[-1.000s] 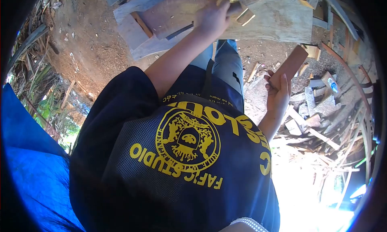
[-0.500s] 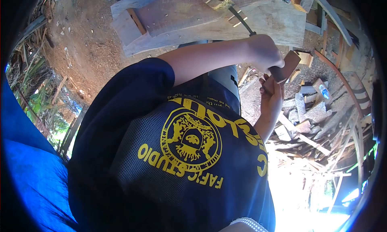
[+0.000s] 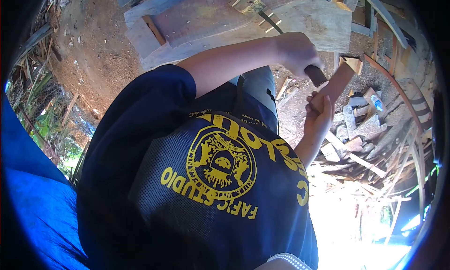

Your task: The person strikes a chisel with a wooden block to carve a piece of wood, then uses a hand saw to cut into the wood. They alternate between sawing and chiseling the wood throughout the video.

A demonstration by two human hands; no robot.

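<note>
My left hand [image 3: 299,53] is wrapped around a chisel [image 3: 316,76]. The dark handle end sticks out below my fist, and the long narrow metal blade runs up and left. Its far end meets a small wood block [image 3: 243,0] with pale shavings on it, at the top of the view. My right hand [image 3: 319,116] grips the lower end of a flat brown wooden piece [image 3: 336,86], held like a mallet. That piece slants up and right, just beside the chisel's handle end, with a small gap between them.
A wide wooden plank [image 3: 206,16] lies across the top, with a small wood strip [image 3: 153,30] on its left. Offcuts [image 3: 368,127] and a blue-labelled bottle [image 3: 376,102] lie on the ground at right. A curved brown strip [image 3: 398,87] arches beyond them. Blue sheeting [image 3: 37,199] hangs at left.
The chisel handle and my left hand have shifted slightly up and left. The brown wooden piece, which overlapped the handle end before, now sits a little apart from it.
</note>
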